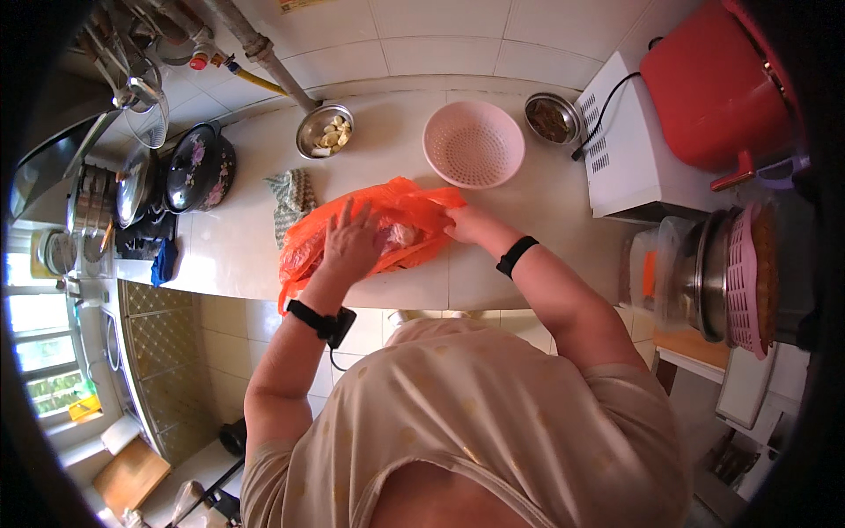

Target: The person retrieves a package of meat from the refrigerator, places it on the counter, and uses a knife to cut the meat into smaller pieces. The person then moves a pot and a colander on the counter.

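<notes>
On the counter in front of me lies an orange plastic bag (pixel 310 234), with a pinkish piece of what looks like raw meat (pixel 400 235) showing in its opening. My left hand (pixel 353 243) rests on the bag and its contents, its fingers spread. At the bag's right end, my right hand (pixel 467 222) grips the gathered plastic between thumb and fingers. A pink plastic colander (pixel 474 145) stands just behind the right hand. Beside the bag's left end is a crumpled patterned cloth (pixel 292 198). The lower part of the bag's contents is hidden by the plastic.
A steel bowl of garlic cloves (pixel 305 135) stands near the wall; another steel bowl (pixel 575 109) holds dried brown pieces. At left are a floral black pot (pixel 200 168) and the stove. A white appliance (pixel 617 178) carries a red one (pixel 706 92). Stacked basins (pixel 709 277) sit at right.
</notes>
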`<state>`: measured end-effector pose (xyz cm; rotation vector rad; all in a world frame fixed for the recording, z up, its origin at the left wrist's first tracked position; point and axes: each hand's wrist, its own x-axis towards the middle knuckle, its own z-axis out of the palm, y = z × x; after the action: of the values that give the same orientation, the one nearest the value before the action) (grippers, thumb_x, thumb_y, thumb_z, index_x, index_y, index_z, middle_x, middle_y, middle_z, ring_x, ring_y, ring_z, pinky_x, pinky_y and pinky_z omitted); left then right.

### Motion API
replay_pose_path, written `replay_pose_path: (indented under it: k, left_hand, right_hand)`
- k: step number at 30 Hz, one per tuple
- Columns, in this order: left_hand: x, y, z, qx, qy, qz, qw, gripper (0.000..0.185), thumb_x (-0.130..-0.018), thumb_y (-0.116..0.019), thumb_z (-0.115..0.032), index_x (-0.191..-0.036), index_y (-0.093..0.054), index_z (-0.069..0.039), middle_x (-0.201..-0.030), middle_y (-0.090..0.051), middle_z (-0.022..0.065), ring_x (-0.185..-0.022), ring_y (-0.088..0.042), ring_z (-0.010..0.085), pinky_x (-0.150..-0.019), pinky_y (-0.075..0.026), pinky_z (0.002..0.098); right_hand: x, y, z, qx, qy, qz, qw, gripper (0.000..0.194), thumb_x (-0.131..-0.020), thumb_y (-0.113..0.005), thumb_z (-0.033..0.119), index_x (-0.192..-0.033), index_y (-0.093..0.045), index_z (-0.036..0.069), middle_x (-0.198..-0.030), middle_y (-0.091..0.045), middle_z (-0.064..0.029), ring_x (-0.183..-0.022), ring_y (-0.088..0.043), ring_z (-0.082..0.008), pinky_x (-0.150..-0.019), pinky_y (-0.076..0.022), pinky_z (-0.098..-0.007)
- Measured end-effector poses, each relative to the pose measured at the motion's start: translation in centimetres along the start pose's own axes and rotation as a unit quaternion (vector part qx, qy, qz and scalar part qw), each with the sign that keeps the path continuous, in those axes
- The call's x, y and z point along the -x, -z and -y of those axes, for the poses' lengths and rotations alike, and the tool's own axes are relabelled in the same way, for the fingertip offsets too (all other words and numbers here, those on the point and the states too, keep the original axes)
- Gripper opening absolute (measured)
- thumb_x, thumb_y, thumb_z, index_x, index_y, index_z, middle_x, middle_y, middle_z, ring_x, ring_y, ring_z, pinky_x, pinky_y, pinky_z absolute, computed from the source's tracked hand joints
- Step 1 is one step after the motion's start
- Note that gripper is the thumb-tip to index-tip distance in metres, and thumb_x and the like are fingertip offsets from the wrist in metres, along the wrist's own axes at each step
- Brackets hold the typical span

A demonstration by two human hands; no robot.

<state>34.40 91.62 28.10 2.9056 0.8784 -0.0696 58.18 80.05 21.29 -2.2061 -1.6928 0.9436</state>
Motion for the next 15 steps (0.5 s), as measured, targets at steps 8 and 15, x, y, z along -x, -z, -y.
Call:
replay_pose_path:
  k: [8,15]
  left_hand:
    - [-5.2,-0.4,3.1,0.034,0.001,-0.022,0.999,0.026,-0.079,-0.059,-0.012,-0.105,-0.064,-0.012,-0.110,-0.065,0.0065,-0.115,-0.053,0.0306,-0.101,-0.038,0.0491]
    - [-7.7,1.3,3.7,0.063,-0.067,-0.065,0.994,0.012,-0.077,-0.062,-0.010,-0.089,-0.067,-0.011,-0.091,-0.066,0.0073,-0.096,-0.060,0.0295,-0.091,-0.044,0.0438]
  right_hand:
    - [1.7,-0.3,3.3,-0.020,0.332,-0.218,0.918,0.016,-0.083,-0.064,0.014,-0.097,-0.064,0.009,-0.108,-0.066,-0.0081,-0.108,-0.059,-0.0310,-0.088,-0.0487,-0.0420]
    - [1.1,-0.4,5.9,0.038,0.304,-0.229,0.924,0.019,-0.086,-0.059,0.020,-0.098,-0.068,0.007,-0.121,-0.062,-0.0095,-0.125,-0.045,-0.0362,-0.106,-0.0336,-0.0502]
